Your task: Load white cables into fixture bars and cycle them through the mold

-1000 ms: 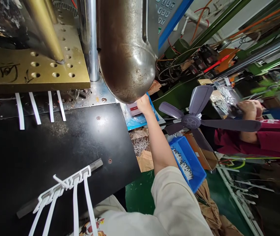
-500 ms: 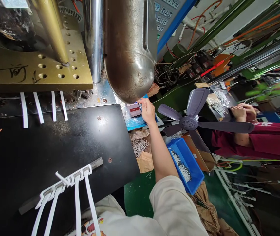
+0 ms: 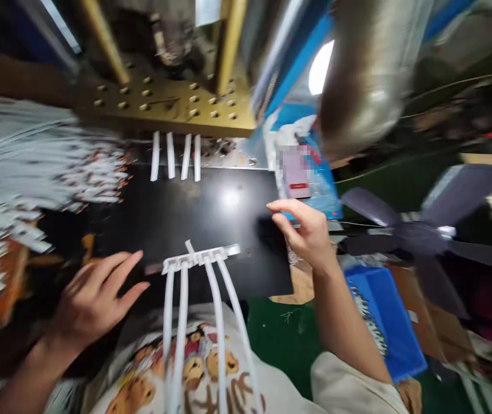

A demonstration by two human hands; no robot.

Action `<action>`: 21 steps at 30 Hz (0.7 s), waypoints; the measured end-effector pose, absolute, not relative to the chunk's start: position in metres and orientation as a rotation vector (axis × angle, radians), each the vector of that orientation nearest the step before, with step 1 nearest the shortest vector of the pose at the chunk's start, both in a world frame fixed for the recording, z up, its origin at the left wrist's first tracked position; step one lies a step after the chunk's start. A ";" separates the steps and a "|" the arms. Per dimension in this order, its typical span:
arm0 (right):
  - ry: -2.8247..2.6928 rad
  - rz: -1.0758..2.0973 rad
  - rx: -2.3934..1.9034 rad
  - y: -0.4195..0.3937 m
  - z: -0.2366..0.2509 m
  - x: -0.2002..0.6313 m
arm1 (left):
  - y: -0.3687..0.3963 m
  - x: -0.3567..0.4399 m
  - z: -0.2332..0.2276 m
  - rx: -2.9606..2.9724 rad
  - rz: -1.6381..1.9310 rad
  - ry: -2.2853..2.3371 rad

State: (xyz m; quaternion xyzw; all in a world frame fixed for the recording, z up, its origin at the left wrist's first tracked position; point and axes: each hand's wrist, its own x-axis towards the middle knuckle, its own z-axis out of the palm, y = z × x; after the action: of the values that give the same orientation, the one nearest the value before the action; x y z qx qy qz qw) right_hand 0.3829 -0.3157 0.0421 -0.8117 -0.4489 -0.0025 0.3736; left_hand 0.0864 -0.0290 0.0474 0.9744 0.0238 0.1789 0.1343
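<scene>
My left hand point(image 3: 99, 287) is held over the left front of the black table point(image 3: 211, 210), fingers spread and nothing in them. Just right of its fingertips lies a grey metal bar point(image 3: 232, 249) bearing a white moulded plastic runner point(image 3: 194, 257). Several white flat cables point(image 3: 217, 299) run from the runner down over my shirt. My right hand point(image 3: 308, 230) hovers over the table's right edge, thumb and forefinger apart with nothing between them. A phone-like device with a red label point(image 3: 298, 188) lies on blue wrapping just beyond it.
A gold-coloured press plate point(image 3: 159, 118) spans the back, with several white strip ends point(image 3: 171, 155) sticking out under it. White cables with coppery ends point(image 3: 56, 167) pile up at left. A rounded metal housing point(image 3: 364, 86), a grey fan point(image 3: 422, 233) and a blue bin point(image 3: 395, 322) are at right.
My right hand has drawn back from beside the phone-like device toward me. My left hand has come into view at left. The view has swung left and is blurred.
</scene>
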 end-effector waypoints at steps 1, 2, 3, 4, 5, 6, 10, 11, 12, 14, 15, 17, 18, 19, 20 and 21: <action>-1.296 0.110 -2.019 -0.305 0.045 0.364 | -0.029 0.088 0.045 2.906 0.453 0.019; -1.422 0.198 -1.960 -0.295 0.047 0.347 | -0.029 0.092 0.042 2.933 0.390 -0.030; -1.522 0.258 -1.913 -0.286 0.046 0.333 | -0.029 0.097 0.041 2.942 0.326 -0.057; -1.596 0.293 -1.880 -0.277 0.044 0.323 | -0.029 0.102 0.041 2.928 0.263 -0.076; -1.649 0.319 -1.859 -0.270 0.041 0.316 | -0.028 0.106 0.041 2.913 0.216 -0.081; -1.688 0.353 -1.844 -0.265 0.038 0.312 | -0.028 0.110 0.043 2.905 0.171 -0.087; -1.695 0.541 -1.792 -0.257 0.038 0.324 | -0.021 0.117 0.052 2.914 0.026 -0.162; -1.699 0.596 -1.770 -0.255 0.041 0.330 | -0.017 0.118 0.052 2.912 0.008 -0.184; -1.714 0.656 -1.742 -0.250 0.043 0.336 | -0.013 0.118 0.052 2.907 0.000 -0.198; -1.746 0.787 -1.687 -0.231 0.046 0.344 | -0.004 0.118 0.049 2.893 0.012 -0.218; -1.731 0.854 -1.670 -0.217 0.046 0.347 | -0.001 0.119 0.047 2.890 0.019 -0.227; -1.591 0.907 -1.698 -0.181 0.041 0.348 | 0.004 0.120 0.044 2.893 0.037 -0.241; -1.477 0.876 -1.732 -0.162 0.037 0.349 | 0.005 0.120 0.042 2.898 0.038 -0.239; -1.354 0.781 -1.777 -0.145 0.034 0.350 | 0.006 0.120 0.042 2.903 0.037 -0.235; -1.239 0.666 -1.800 -0.133 0.030 0.353 | 0.006 0.120 0.041 2.907 0.032 -0.225; -1.140 0.566 -1.802 -0.126 0.028 0.357 | 0.007 0.120 0.041 2.908 0.025 -0.214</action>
State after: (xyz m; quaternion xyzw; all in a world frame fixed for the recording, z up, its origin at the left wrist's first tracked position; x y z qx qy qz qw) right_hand 0.3572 -0.1262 0.0277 -0.7290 -0.4613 0.2290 0.4509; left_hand 0.1204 0.0065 0.0413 0.9910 -0.0728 0.0087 0.1124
